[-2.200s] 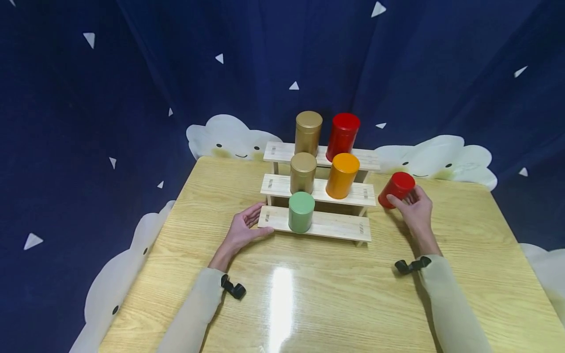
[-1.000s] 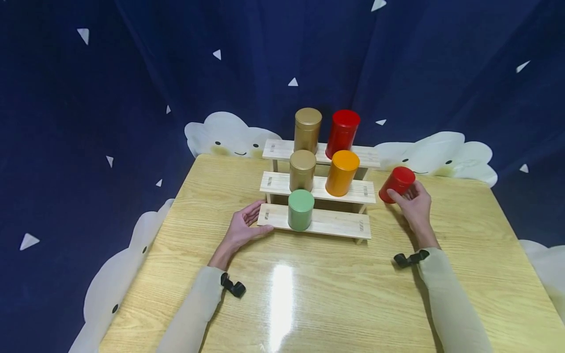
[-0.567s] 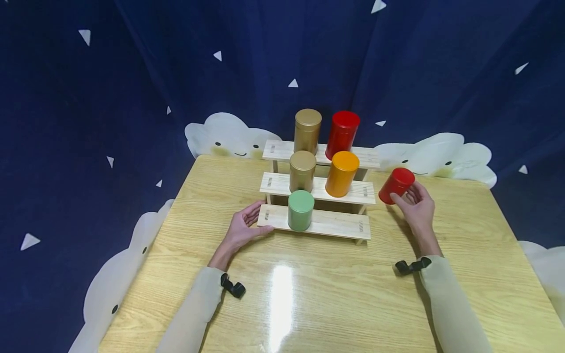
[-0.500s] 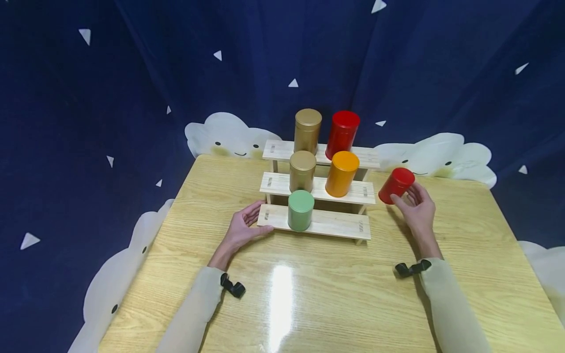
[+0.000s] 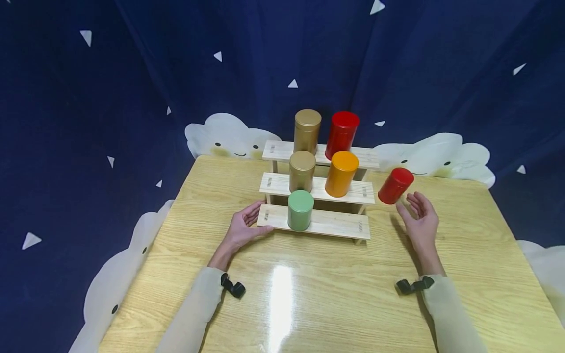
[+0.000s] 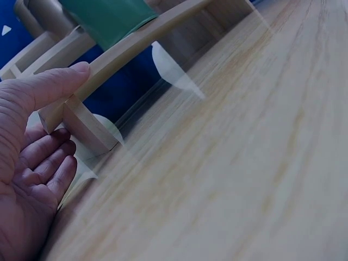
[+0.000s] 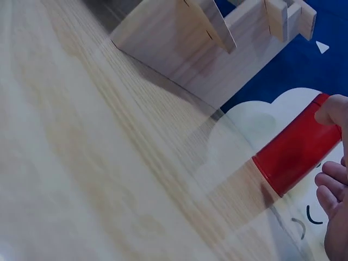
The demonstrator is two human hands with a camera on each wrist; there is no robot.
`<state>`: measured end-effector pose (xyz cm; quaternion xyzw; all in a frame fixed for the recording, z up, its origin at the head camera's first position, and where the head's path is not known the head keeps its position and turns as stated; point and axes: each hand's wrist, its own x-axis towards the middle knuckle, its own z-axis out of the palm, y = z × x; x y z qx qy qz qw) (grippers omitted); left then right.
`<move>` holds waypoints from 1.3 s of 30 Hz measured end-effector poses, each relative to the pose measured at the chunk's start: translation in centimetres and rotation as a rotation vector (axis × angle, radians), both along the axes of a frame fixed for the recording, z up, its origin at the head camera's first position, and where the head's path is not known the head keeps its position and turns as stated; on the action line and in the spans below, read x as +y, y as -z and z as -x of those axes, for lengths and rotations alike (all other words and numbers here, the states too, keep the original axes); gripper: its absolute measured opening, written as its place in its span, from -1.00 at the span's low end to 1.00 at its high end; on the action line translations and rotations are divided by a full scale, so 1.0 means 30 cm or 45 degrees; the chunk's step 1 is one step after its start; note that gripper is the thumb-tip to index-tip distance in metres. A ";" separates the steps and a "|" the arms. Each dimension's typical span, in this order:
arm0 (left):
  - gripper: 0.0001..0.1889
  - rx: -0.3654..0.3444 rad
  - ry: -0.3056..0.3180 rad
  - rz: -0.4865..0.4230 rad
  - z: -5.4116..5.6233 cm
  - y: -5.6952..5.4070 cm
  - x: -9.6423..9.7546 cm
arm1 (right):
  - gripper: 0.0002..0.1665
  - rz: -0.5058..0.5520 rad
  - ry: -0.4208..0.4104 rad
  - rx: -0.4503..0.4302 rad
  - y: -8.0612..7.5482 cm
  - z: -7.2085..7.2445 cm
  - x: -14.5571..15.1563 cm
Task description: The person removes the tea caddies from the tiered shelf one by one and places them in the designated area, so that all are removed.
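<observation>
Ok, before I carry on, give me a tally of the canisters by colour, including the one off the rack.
Gold: 2 (top-tier gold canister, middle-tier gold canister)
Red: 2 (top-tier red canister, off-rack red canister)
Orange: 1 (orange canister)
Green: 1 (green canister)
Total: 6

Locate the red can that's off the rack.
In the head view, the red can stands on the table, right of the rack, just beyond the right hand.
</observation>
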<state>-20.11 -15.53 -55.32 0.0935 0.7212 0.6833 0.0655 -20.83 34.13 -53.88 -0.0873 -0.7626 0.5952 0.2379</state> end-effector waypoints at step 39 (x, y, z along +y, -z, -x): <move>-0.10 -0.012 0.002 -0.004 0.001 -0.004 0.003 | -0.35 0.194 -0.474 0.482 -0.171 -0.147 -0.330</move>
